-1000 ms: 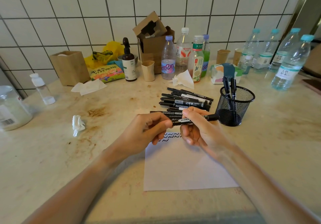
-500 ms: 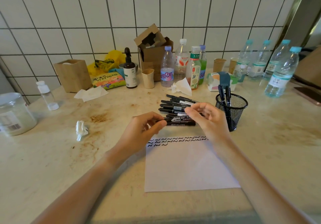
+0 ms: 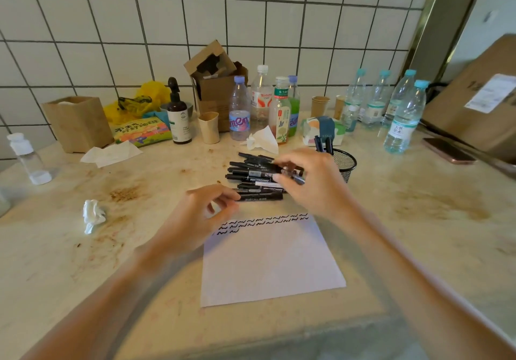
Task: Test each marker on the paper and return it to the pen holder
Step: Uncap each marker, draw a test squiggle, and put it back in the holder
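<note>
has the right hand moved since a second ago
Yes. The right hand has gone from above the paper's top edge out over the marker pile.

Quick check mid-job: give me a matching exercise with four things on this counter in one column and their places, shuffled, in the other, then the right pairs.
Things:
1. pen holder
2. paper
3. crumpled tissue
4. phone

Places:
A. far right, by the cardboard box
B. left of the left hand, alone on the counter
C. just behind the right hand, markers standing in it
D. nearest the person, squiggles along its top edge

Pairs: 1-C, 2-D, 3-B, 4-A
</note>
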